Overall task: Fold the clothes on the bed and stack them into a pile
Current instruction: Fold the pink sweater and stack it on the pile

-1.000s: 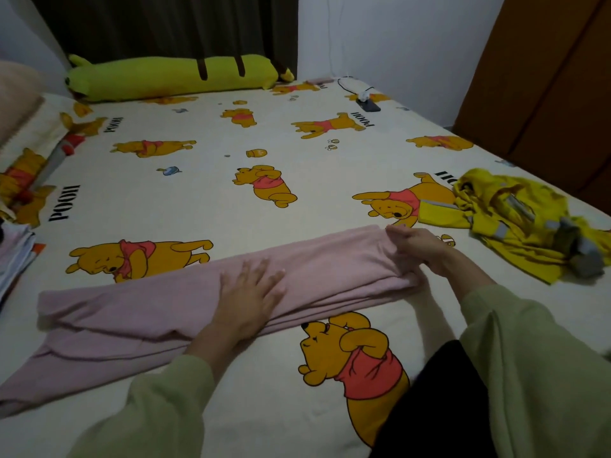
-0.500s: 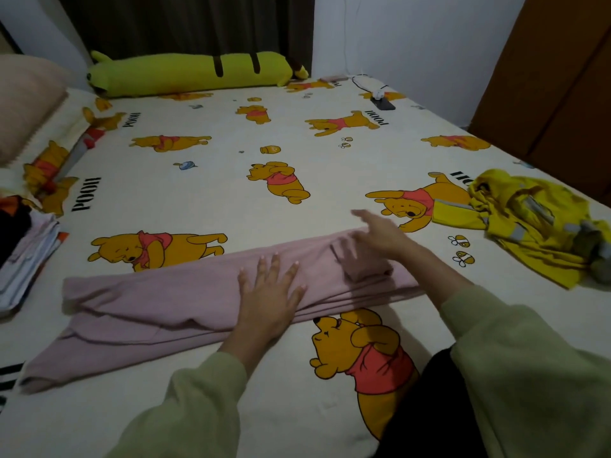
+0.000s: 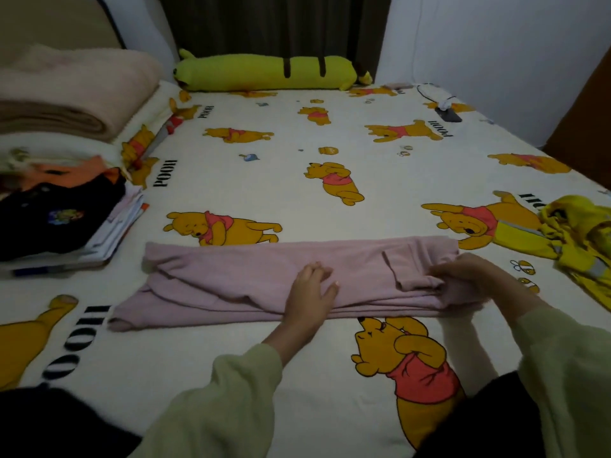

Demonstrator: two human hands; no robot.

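Pink garment (image 3: 231,279) lies folded lengthwise on bed (image 3: 264,180), left hand (image 3: 310,292) pressing flat on its middle with fingers relaxed, right hand (image 3: 469,272) pinching its folded end, yellow garment (image 3: 582,239) beyond right hand.

The room is dim and evenly lit with a cool cast, the pale bed sheet (image 3: 271,180) the brightest surface, corners darkening, soft shadows under the sleeves, wide-angle bending at the edges, slight motion blur on the orange and black clothes (image 3: 59,200) at left.
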